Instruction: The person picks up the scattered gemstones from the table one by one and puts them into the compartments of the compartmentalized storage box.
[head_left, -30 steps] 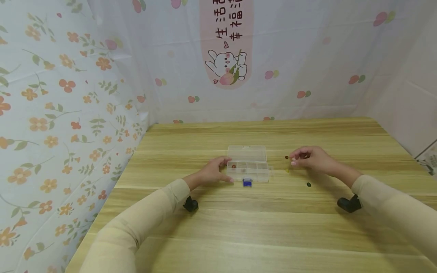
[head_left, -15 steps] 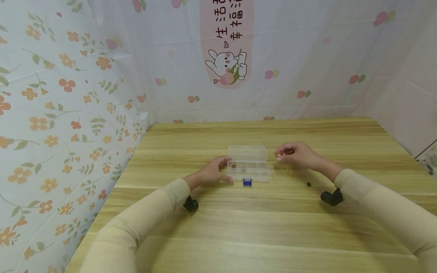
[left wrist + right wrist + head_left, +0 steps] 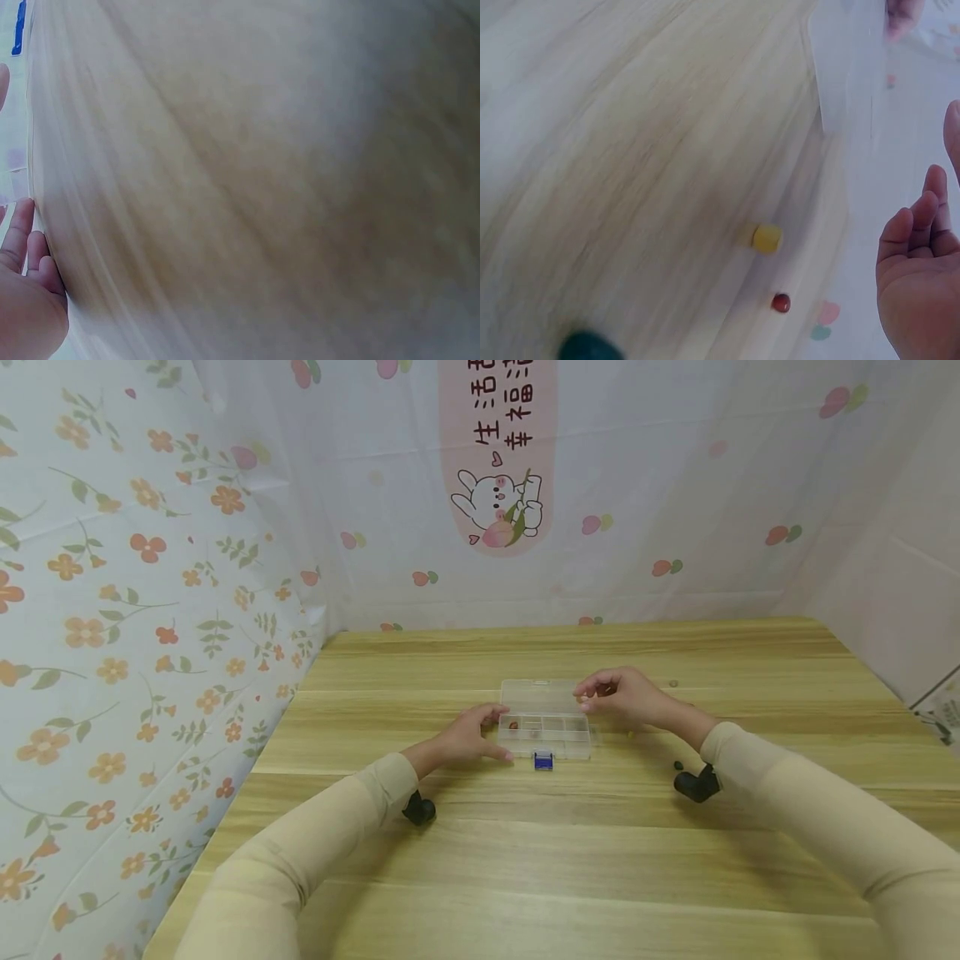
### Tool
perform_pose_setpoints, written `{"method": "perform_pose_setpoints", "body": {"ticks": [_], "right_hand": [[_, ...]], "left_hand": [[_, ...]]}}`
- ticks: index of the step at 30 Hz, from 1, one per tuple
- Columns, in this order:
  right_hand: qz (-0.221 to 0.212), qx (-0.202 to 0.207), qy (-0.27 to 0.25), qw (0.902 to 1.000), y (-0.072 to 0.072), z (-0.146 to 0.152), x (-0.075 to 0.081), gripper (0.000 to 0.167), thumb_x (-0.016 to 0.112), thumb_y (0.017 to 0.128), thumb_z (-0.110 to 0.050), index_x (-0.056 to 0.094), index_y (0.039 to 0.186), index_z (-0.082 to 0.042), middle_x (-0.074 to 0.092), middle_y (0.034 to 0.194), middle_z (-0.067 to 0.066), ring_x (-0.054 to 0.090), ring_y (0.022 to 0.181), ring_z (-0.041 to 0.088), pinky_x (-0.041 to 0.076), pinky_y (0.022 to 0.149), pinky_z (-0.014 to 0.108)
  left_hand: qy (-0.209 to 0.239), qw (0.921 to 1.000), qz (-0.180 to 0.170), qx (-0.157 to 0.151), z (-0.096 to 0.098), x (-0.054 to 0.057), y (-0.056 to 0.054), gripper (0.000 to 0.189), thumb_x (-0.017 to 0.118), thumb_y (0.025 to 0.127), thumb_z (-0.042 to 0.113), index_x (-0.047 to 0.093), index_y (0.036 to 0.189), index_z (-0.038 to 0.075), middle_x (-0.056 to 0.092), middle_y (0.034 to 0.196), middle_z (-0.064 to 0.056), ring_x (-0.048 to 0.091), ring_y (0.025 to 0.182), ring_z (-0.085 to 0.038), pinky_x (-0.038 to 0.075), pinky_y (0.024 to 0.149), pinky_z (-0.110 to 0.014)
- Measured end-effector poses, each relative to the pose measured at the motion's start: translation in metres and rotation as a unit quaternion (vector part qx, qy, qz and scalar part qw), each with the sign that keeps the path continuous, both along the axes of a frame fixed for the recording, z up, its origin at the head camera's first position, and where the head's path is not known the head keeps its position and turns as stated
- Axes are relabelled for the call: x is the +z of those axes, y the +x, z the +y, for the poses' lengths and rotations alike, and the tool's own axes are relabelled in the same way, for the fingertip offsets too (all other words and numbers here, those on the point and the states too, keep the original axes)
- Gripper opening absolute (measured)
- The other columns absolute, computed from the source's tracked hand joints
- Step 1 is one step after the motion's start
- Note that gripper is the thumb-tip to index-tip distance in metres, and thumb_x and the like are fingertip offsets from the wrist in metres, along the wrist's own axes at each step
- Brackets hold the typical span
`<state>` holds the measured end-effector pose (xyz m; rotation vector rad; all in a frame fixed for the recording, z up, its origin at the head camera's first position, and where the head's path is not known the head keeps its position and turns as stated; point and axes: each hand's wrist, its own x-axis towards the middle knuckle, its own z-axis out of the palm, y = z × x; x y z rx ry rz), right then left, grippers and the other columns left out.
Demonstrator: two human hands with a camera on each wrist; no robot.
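A clear plastic compartment box lies on the table with its lid swung back and a blue latch at its front. My left hand holds the box's left end, thumb at the front corner, fingers by the hinge side. A reddish piece sits in a left compartment. Over the lid's right edge, my right hand pinches a small pale orange piece between thumb and fingertips. In the right wrist view, a yellow bead-like piece and a dark red one lie on the table.
A dark green piece lies right of the box, beside the black wrist mount under my right sleeve. Another black mount hangs at my left wrist. Printed cloth lines the table's back and left sides.
My right hand has moved left from the loose pieces to the box lid's right edge, carrying the small pale piece. My left hand and the box stay put.
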<state>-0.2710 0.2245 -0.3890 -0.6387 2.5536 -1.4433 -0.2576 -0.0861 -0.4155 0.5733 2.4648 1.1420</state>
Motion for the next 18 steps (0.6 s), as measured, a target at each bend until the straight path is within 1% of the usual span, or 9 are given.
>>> {"method": "perform_pose_setpoints", "body": {"ticks": [2,5,11,18], "right_hand": [[-0.001,0.003,-0.002,1.0,-0.001,-0.004,-0.001,0.024,0.075,0.086,-0.009,0.071,0.108,0.0,0.067,0.104,0.013,0.052,0.077,0.017,0.046,0.067,0.026],[0.004,0.008,-0.001,1.0,-0.003,-0.009,-0.002,0.023,0.075,0.086,-0.008,0.072,0.107,0.0,0.067,0.102,0.013,0.051,0.075,0.018,0.045,0.065,0.026],[0.013,0.017,0.016,0.9997,-0.006,-0.022,-0.006,0.022,0.075,0.086,-0.007,0.072,0.106,0.002,0.067,0.097,0.009,0.044,0.068,0.018,0.038,0.06,0.027],[0.019,0.035,0.023,0.999,-0.007,-0.03,-0.004,0.02,0.075,0.085,-0.007,0.072,0.103,0.002,0.065,0.093,0.008,0.041,0.069,0.02,0.036,0.061,0.029]], "left_hand": [[0.001,1.0,0.0,0.0,0.0,0.0,0.0,0.081,0.086,0.075,0.023,0.045,0.144,0.011,0.048,0.135,-0.009,0.04,0.128,-0.027,0.03,0.108,-0.043],[0.002,1.0,-0.003,0.001,0.0,0.0,0.001,0.081,0.086,0.075,0.023,0.045,0.144,0.012,0.047,0.136,-0.009,0.04,0.129,-0.027,0.03,0.108,-0.044],[0.002,1.0,-0.004,0.0,0.0,0.0,0.0,0.082,0.086,0.075,0.024,0.044,0.144,0.012,0.047,0.136,-0.008,0.04,0.128,-0.028,0.03,0.108,-0.044],[0.0,1.0,-0.005,0.002,0.0,0.0,0.0,0.081,0.086,0.075,0.024,0.045,0.144,0.013,0.047,0.135,-0.007,0.04,0.125,-0.026,0.031,0.107,-0.044]]}}
